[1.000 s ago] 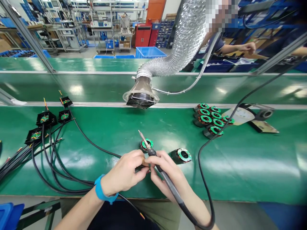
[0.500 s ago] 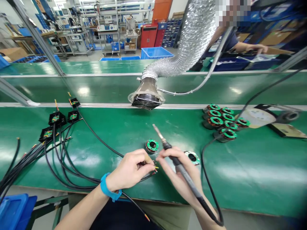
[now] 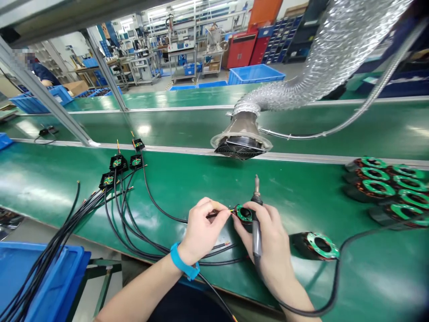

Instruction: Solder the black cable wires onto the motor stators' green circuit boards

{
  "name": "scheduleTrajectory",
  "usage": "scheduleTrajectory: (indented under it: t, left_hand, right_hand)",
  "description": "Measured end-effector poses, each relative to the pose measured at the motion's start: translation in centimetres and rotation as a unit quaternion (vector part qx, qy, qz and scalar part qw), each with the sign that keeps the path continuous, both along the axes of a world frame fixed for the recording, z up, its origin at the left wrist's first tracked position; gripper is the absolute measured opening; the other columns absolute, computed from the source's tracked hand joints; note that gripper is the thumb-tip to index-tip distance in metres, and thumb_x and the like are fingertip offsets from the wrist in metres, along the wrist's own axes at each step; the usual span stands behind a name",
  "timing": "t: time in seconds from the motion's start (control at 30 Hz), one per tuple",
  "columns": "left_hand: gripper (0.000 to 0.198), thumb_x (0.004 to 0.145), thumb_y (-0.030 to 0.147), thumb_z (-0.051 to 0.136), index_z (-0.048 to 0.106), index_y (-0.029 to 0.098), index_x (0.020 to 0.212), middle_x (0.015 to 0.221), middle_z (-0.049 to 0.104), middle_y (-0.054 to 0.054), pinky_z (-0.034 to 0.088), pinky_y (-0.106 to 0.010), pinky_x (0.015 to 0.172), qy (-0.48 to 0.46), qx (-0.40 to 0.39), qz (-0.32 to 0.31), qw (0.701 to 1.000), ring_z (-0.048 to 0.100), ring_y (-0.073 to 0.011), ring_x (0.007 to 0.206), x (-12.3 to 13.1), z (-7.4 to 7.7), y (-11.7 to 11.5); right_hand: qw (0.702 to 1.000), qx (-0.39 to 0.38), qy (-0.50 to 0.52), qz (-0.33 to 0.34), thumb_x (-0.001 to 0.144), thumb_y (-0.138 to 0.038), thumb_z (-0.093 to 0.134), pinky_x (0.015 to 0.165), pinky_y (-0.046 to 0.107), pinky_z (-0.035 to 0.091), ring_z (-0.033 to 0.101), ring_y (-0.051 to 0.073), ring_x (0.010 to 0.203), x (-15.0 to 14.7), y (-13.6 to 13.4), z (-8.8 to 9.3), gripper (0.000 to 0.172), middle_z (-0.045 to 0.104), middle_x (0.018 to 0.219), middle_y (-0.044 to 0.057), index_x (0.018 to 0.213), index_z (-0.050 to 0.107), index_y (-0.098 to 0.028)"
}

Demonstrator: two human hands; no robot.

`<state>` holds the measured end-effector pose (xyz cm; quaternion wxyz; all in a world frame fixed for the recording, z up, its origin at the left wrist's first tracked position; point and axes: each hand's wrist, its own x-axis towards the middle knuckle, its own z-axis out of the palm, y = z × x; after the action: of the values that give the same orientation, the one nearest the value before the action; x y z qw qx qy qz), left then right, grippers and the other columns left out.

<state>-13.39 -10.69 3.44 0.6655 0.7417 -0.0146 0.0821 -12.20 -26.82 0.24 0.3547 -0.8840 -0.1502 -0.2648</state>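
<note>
My left hand, with a blue wristband, is closed in a pinch on the end of a black cable; its thin coloured wires poke out at a motor stator with a green ring-shaped board. In my right hand is a soldering iron, its tip pointing up and away from the stator. The thumb and fingers of that hand also touch the stator's edge. Whether the wires touch the board cannot be made out. Another stator stands to the right of my right hand.
Several stators are grouped at the right. Black cables run across the left, several ending in small black housings. A fume extractor hood hangs over the bench. A blue bin is at lower left; a person is at far left.
The view has swung left. My hands have come together at the stator, bringing the cable's wires to its board. The soldering iron has turned more upright.
</note>
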Motion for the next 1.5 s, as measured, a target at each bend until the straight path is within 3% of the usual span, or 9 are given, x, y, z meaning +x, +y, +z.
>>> scheduleTrajectory:
  t: [0.2, 0.4, 0.5, 0.63, 0.77, 0.9, 1.03, 1.17, 1.5]
  left_hand:
    - [0.013, 0.092, 0.025, 0.072, 0.075, 0.013, 0.087, 0.100, 0.054, -0.005, 0.043, -0.018, 0.057, 0.010, 0.016, -0.005, 1.000, 0.056, -0.0095, 0.076, -0.3, 0.6, -0.1]
    - [0.010, 0.093, 0.022, 0.071, 0.075, 0.013, 0.089, 0.100, 0.056, -0.003, 0.034, -0.020, 0.053, 0.016, 0.078, -0.033, 0.996, 0.040, -0.0033, 0.060, -1.4, 1.5, 0.4]
    - [0.008, 0.093, 0.019, 0.070, 0.075, 0.013, 0.089, 0.099, 0.057, -0.003, 0.034, -0.021, 0.056, -0.003, 0.125, -0.039, 0.991, 0.039, -0.0036, 0.061, -1.9, 1.8, 0.9]
    - [0.010, 0.095, 0.021, 0.070, 0.076, 0.014, 0.091, 0.100, 0.058, -0.003, 0.035, -0.022, 0.057, 0.015, 0.134, -0.028, 0.990, 0.040, -0.0047, 0.062, -2.3, 1.5, 1.7]
    - [0.013, 0.094, 0.025, 0.072, 0.077, 0.014, 0.089, 0.099, 0.061, -0.004, 0.037, -0.022, 0.056, 0.021, 0.122, -0.031, 0.992, 0.045, -0.0059, 0.063, -2.3, 1.3, 2.2]
    - [0.010, 0.094, 0.023, 0.072, 0.077, 0.017, 0.087, 0.101, 0.063, -0.005, 0.039, -0.022, 0.057, 0.006, 0.139, -0.035, 0.990, 0.051, -0.0071, 0.067, -2.0, 1.4, 2.4]
    - [0.009, 0.093, 0.022, 0.073, 0.078, 0.019, 0.087, 0.107, 0.066, -0.006, 0.043, -0.022, 0.059, -0.008, 0.161, -0.061, 0.985, 0.056, -0.0082, 0.070, -1.4, 1.4, 2.3]
    - [0.009, 0.094, 0.021, 0.072, 0.078, 0.019, 0.087, 0.107, 0.068, -0.006, 0.043, -0.022, 0.059, -0.019, 0.190, -0.077, 0.979, 0.055, -0.0077, 0.067, -1.1, 1.5, 1.7]
    - [0.008, 0.095, 0.014, 0.069, 0.074, 0.016, 0.090, 0.101, 0.067, -0.004, 0.040, -0.022, 0.055, -0.071, 0.256, -0.060, 0.962, 0.046, -0.0052, 0.059, -1.3, 1.4, 0.5]
  right_hand:
    - [0.975, 0.114, 0.061, 0.182, 0.096, -0.026, 0.064, 0.096, 0.029, 0.051, 0.065, 0.020, 0.113, -0.6, -0.6, -0.5, 0.028, 0.061, 0.124, 0.005, 0.122, 0.055, -0.024]
    - [0.988, 0.096, 0.046, 0.112, 0.100, -0.042, 0.069, 0.083, 0.028, 0.053, 0.064, 0.020, 0.098, -1.0, -0.4, -0.9, 0.030, 0.059, 0.113, 0.005, 0.121, 0.058, -0.024]
    - [0.978, 0.115, 0.063, 0.163, 0.101, -0.035, 0.067, 0.085, 0.027, 0.054, 0.065, 0.019, 0.100, -1.2, -0.2, -0.8, 0.023, 0.060, 0.115, 0.005, 0.120, 0.058, -0.024]
    - [0.960, 0.147, 0.097, 0.216, 0.099, -0.034, 0.072, 0.093, 0.030, 0.056, 0.066, 0.021, 0.113, -1.7, -0.2, -0.9, 0.033, 0.064, 0.125, 0.006, 0.127, 0.057, -0.025]
    - [0.971, 0.163, 0.072, 0.161, 0.102, -0.034, 0.071, 0.094, 0.033, 0.057, 0.068, 0.023, 0.113, -2.8, -0.7, -0.2, 0.033, 0.069, 0.124, 0.006, 0.132, 0.062, -0.025]
    - [0.965, 0.259, 0.009, 0.046, 0.108, -0.019, 0.057, 0.078, 0.030, 0.058, 0.071, 0.017, 0.079, -4.8, -1.3, 0.5, 0.017, 0.071, 0.086, 0.000, 0.119, 0.069, -0.022]
    - [0.946, 0.322, -0.035, 0.008, 0.109, -0.021, 0.045, 0.062, 0.031, 0.055, 0.057, 0.014, 0.050, -6.6, -1.5, -0.1, 0.029, 0.057, 0.061, -0.004, 0.099, 0.072, -0.018]
    - [0.947, 0.312, -0.071, -0.022, 0.105, -0.024, 0.046, 0.065, 0.036, 0.058, 0.057, 0.016, 0.049, -7.4, -1.4, -0.7, 0.033, 0.052, 0.052, -0.004, 0.085, 0.072, -0.018]
    - [0.945, 0.327, -0.005, -0.027, 0.106, -0.028, 0.045, 0.055, 0.034, 0.053, 0.052, 0.016, 0.042, -7.5, -1.3, -0.5, 0.037, 0.050, 0.049, -0.003, 0.083, 0.073, -0.019]
